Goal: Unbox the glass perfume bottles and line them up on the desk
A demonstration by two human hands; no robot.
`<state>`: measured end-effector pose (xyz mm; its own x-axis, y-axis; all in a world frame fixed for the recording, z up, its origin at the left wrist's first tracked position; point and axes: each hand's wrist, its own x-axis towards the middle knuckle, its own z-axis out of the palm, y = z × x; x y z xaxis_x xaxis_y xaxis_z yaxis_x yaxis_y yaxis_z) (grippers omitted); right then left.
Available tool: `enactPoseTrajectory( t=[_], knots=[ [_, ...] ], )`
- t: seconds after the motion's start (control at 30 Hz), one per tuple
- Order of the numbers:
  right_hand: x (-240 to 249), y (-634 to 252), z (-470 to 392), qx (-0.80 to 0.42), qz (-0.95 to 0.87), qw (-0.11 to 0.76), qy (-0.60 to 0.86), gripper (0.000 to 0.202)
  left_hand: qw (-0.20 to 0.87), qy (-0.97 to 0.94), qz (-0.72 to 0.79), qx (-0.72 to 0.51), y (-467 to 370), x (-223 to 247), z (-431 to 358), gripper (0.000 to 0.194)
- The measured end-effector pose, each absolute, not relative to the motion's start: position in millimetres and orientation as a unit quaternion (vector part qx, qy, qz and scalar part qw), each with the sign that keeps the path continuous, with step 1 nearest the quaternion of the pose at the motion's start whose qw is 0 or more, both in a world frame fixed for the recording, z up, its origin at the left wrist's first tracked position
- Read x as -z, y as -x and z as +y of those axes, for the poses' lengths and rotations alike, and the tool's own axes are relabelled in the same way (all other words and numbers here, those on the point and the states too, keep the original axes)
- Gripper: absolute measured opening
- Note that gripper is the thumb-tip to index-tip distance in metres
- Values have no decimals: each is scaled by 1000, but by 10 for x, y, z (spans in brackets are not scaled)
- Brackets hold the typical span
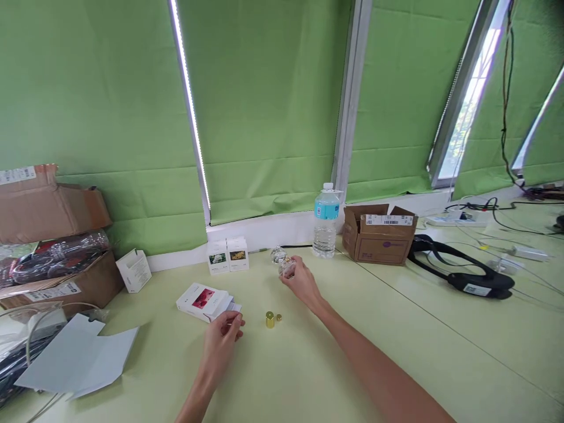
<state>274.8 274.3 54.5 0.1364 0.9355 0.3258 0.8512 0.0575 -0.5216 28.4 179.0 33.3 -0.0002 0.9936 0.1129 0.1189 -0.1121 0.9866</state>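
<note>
My right hand [302, 285] is closed round a small clear glass bottle [287, 269], partly covered by the fingers. Just behind it stands another clear glass piece [278, 254]. My left hand [224, 333] has curled fingers, thumb close to the forefinger, beside the open end of a white box with a red picture [203, 301]. Whatever those fingers hold, if anything, cannot be made out. Between the hands, a gold cap [269, 319] and a smaller gold piece [279, 317] rest on the table [308, 376].
Two small white boxes [228, 256] and a water bottle [325, 226] line the back edge. An open cardboard box [378, 236] and a black headset [467, 276] are at right. At left lie a white carton [134, 271], cardboard boxes [53, 205] and folded paper [81, 358].
</note>
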Motion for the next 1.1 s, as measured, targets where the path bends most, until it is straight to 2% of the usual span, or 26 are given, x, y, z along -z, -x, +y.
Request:
enactPoseTrajectory(
  t=[0.6, 1.0, 1.1],
  knots=[
    [-275, -2895, 2984, -37, -602, 324, 729, 64, 429, -600, 494, -461, -254, -51, 1939, 44],
    [-405, -2690, 3195, -17, -584, 303, 753, 63, 409, -630, 483, -449, -233, -62, 1924, 35],
    [-445, -2682, 3152, -19, -587, 307, 749, 69, 414, -631, 484, -443, -222, -70, 1939, 33]
  ],
)
